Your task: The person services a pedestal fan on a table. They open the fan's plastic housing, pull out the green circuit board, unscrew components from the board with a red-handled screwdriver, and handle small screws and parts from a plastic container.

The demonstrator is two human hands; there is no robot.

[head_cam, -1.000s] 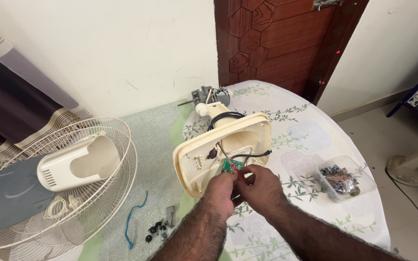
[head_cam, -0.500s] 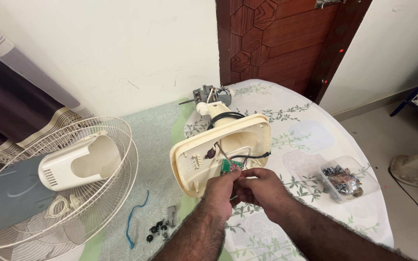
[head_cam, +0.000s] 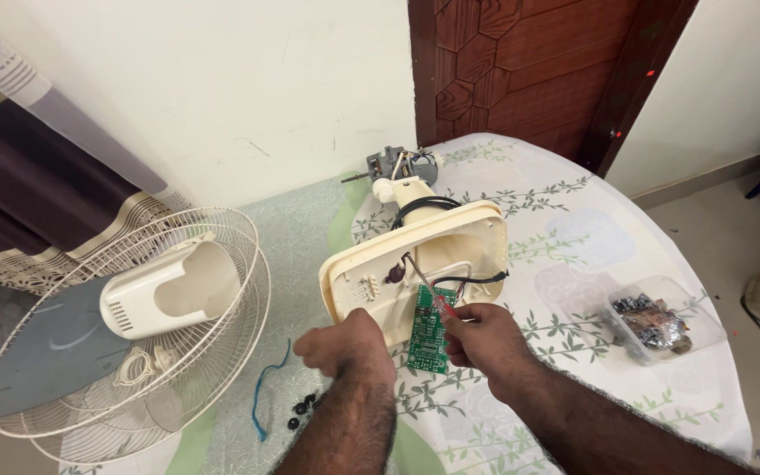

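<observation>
A cream plastic fan housing (head_cam: 477,237) lies open side up on the table, with black wires inside. In front of it a green circuit board (head_cam: 428,332) stands on edge. My right hand (head_cam: 485,345) grips the board's right edge, and a thin red-handled tool (head_cam: 441,307) sits at its fingertips, pointing into the housing. My left hand (head_cam: 347,346) is curled at the housing's lower rim, just left of the board. A grey fan motor (head_cam: 400,164) sits behind the housing.
A white wire fan guard (head_cam: 230,308) lies at the left, holding a cream motor cover (head_cam: 164,290) and a grey blade (head_cam: 54,352). A blue wire (head_cam: 261,400) and small black parts (head_cam: 303,409) lie near my left arm. A clear tub of parts (head_cam: 657,318) is at the right, a brown door (head_cam: 529,62) behind.
The green board has come out of the housing into full view between my hands. My left hand has dropped lower and to the left.
</observation>
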